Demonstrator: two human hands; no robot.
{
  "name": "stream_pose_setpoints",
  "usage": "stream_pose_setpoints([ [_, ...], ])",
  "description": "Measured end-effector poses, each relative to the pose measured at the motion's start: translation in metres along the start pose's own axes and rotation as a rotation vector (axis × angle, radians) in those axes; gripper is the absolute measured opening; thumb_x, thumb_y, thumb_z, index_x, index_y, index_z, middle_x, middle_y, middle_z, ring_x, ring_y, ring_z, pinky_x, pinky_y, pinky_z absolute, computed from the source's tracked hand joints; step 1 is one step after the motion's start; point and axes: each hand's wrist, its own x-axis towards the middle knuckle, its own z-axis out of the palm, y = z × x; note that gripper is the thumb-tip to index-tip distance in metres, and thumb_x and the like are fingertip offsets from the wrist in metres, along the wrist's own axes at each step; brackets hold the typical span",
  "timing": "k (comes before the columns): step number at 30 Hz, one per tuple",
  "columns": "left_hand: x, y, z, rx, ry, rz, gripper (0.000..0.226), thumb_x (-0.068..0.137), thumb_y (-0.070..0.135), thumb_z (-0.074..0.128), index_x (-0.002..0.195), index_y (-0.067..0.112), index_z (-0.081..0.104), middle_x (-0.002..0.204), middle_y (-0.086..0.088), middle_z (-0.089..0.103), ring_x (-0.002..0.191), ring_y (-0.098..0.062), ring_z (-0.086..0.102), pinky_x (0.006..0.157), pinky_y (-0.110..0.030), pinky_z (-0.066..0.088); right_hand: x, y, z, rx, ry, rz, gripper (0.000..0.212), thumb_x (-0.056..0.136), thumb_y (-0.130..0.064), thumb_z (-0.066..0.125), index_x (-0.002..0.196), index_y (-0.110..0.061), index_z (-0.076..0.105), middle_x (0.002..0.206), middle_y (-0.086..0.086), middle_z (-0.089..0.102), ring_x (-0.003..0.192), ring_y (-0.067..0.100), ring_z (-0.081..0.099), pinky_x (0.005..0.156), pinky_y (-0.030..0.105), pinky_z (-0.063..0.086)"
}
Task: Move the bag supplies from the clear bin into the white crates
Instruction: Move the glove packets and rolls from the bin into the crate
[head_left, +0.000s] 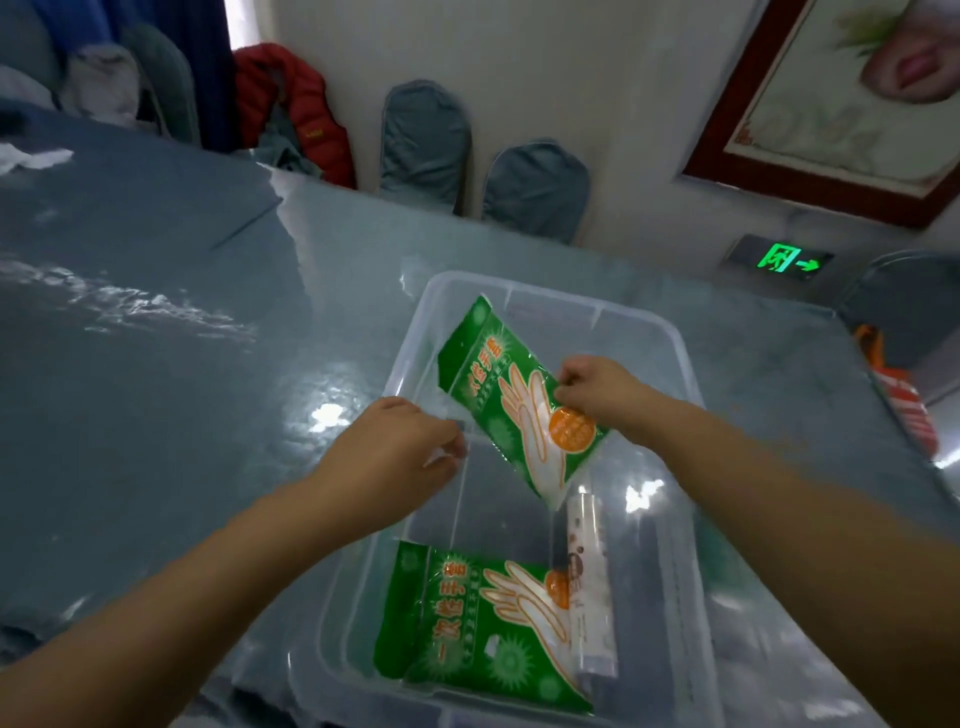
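Your right hand (597, 389) pinched the raised green glove pack (514, 395) | left hand (400, 452) gripped clear film (447, 452) | above clear bin (691, 374)

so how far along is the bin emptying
Nothing visibly finished: no white crates are in view. In hand: the right hand pinches a green glove pack above the clear bin, and the left hand grips something clear, hard to identify. Left inside: a second glove pack and a bag roll.
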Motion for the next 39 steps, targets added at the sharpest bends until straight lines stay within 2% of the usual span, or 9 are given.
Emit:
stream_pose_setpoints([
  [4,0.023,0.005,-0.006,-0.298,0.221,-0.161,0.054,0.079,0.023,0.068,0.128,0.020,0.045,0.131,-0.004,0.050,0.117,-0.018,0.045,0.095,-0.031,0.037,-0.045,-0.006,-0.049,0.324,-0.047,-0.041,0.019,0.089,-0.004,0.055,0.074,-0.017,0.057,0.067,0.002,0.063,0.060,0.015,0.061,0.058,0.028,0.051],
  [8,0.063,0.035,-0.019,-0.838,0.347,-0.534,0.087,0.073,0.018,0.075,0.139,0.011,0.019,0.145,-0.013,0.025,0.123,-0.021,0.037,0.106,-0.044,0.034,-0.087,0.002,-0.087,0.555,-0.078,-0.113,0.018,0.091,-0.003,0.049,0.081,-0.015,0.059,0.069,0.001,0.070,0.059,0.013,0.066,0.053,0.023,0.053],
  [10,0.079,0.050,-0.023,-1.267,0.239,-0.587,0.063,0.079,0.020,0.070,0.131,0.009,0.036,0.135,-0.013,0.046,0.107,-0.020,0.054,0.100,-0.042,0.043,-0.103,0.011,-0.099,0.635,-0.066,-0.133,0.021,0.091,-0.001,0.047,0.081,-0.015,0.060,0.070,0.002,0.069,0.059,0.013,0.065,0.053,0.022,0.054],
  [12,0.092,0.070,-0.024,-1.564,0.131,-0.602,0.023,0.087,0.023,0.059,0.106,0.009,0.058,0.104,-0.009,0.070,0.081,-0.017,0.069,0.077,-0.034,0.057,-0.114,0.021,-0.105,0.699,-0.059,-0.135,0.023,0.091,0.000,0.045,0.080,-0.014,0.059,0.071,0.005,0.068,0.059,0.014,0.065,0.055,0.022,0.055],
  [16,0.110,0.111,-0.018,-1.781,0.188,-0.814,0.029,0.096,0.033,0.042,0.088,0.014,0.062,0.063,-0.001,0.072,0.055,-0.014,0.068,0.044,-0.027,0.056,-0.124,0.042,-0.112,0.679,0.024,-0.074,0.021,0.095,-0.007,0.043,0.082,-0.013,0.058,0.073,0.007,0.064,0.054,0.010,0.062,0.052,0.020,0.054],
  [20,0.119,0.145,-0.010,-1.867,0.172,-0.854,0.036,0.098,0.038,0.036,0.108,0.014,0.061,0.090,-0.007,0.071,0.076,-0.020,0.068,0.045,-0.034,0.056,-0.129,0.064,-0.128,0.599,0.025,-0.067,0.021,0.080,-0.039,0.059,0.086,-0.020,0.064,0.071,0.001,0.072,0.060,0.015,0.068,0.052,0.024,0.054],
  [27,0.140,0.215,0.024,-1.830,0.217,-0.711,0.036,0.098,0.034,0.033,0.111,0.015,0.060,0.100,-0.009,0.071,0.087,-0.020,0.070,0.067,-0.034,0.059,-0.127,0.141,-0.176,0.512,0.070,-0.126,0.014,0.076,-0.017,0.072,0.086,-0.024,0.066,0.078,-0.003,0.076,0.071,0.017,0.072,0.058,0.026,0.057],
  [35,0.158,0.298,0.086,-1.490,0.189,-0.864,0.014,0.091,0.015,0.045,0.091,0.007,0.057,0.096,-0.012,0.058,0.101,-0.021,0.057,0.098,-0.037,0.038,-0.112,0.285,-0.214,0.409,0.063,-0.166,0.016,0.076,-0.011,0.073,0.084,-0.025,0.069,0.070,-0.005,0.073,0.064,0.011,0.069,0.058,0.022,0.056],
  [39,0.149,0.323,0.119,-1.380,0.297,-0.983,0.047,0.090,0.018,0.050,0.134,0.005,0.038,0.146,-0.017,0.032,0.134,-0.025,0.033,0.110,-0.043,0.029,-0.091,0.339,-0.208,0.101,0.023,-0.177,0.019,0.076,-0.012,0.074,0.069,-0.027,0.064,0.054,-0.011,0.061,0.051,0.001,0.057,0.047,0.013,0.045],
])
